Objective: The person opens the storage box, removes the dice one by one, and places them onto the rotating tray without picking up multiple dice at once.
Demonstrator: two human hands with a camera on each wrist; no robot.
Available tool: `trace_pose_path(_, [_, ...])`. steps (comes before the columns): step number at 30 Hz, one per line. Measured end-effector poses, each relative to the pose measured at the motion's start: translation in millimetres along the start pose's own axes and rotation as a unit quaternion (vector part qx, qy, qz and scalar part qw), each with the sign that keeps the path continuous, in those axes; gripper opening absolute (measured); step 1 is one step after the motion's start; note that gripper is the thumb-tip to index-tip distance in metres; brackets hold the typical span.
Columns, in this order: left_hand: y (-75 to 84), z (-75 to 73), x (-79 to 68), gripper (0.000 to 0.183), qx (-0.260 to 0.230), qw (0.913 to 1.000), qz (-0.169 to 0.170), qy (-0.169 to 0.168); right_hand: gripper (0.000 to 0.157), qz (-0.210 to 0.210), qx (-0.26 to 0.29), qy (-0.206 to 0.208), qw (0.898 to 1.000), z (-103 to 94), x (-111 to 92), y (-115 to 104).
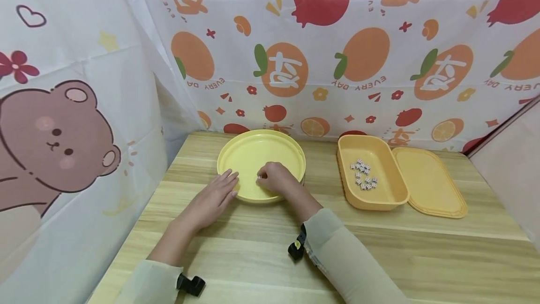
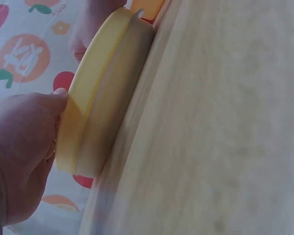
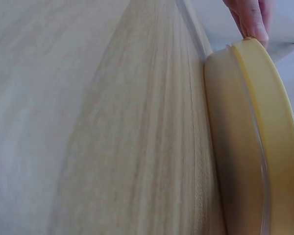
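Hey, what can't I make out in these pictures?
Pips on the dice in the box: too small, head view.
White piece in the right hand: partly hidden by its grip, head view.
Inside of the round container: covered by its lid, head view.

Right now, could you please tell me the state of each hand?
Left hand: open, touching the edge of the round yellow container.
Right hand: closed, holding at least one white die.
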State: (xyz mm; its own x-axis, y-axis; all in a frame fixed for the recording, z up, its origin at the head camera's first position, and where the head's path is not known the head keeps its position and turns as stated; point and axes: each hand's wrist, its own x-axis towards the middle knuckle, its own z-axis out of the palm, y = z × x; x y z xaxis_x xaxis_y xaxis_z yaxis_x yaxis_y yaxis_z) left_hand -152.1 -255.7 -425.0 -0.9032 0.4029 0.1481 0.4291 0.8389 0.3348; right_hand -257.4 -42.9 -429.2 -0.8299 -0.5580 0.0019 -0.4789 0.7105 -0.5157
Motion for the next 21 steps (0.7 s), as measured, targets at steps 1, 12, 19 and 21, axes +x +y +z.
trace_pose_path(1, [-0.1,0.0,-1.4,0.048,0.0,1.0,-0.002,-0.001,0.018,0.0,0.002,0.0,1.0,-0.2,0,-1])
trace_pose_path(12, [-4.4,9.5,-1.6,0.047,-0.039,0.9985,-0.015,0.034,0.018,-0.003,0.007,0.003,1.0,-4.8,-2,1])
trace_pose_path(19, [-4.4,11.3,-2.3,0.045,-0.051,0.9971,-0.015,0.054,0.026,-0.023,0.035,0.03,0.999,-20.3,-11,5])
trace_pose_path(21, [-5.0,10.2,-5.1,0.045,-0.054,0.9966,-0.018,0.06,0.028,-0.03,0.06,0.047,0.997,-31.6,-18,8])
